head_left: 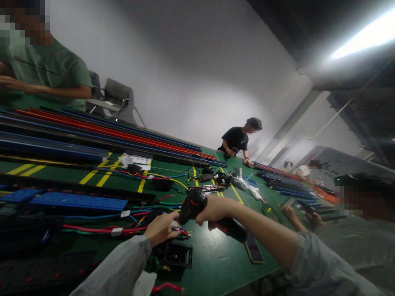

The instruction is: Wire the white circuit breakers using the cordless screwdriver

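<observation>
My right hand (216, 207) is wrapped round a black and orange cordless drill (194, 204), its nose pointing left and down. Just left of that nose, my left hand (162, 227) pinches a small pale part (175, 225) with wires at it; its kind is hard to make out. Red, green and blue wires (101, 228) run leftward from near my left hand. Below it lies a black rectangular frame (177, 255). A blue socket strip (80, 204) stretches away to the left.
Long blue and orange rails (123, 137) lie along the green table's (216, 271) far side. A phone (254, 250) lies right of the drill. Clear plastic bags (247, 185) and loose cables lie further back. Co-workers stand at left (55, 74), back (237, 137) and right (354, 242).
</observation>
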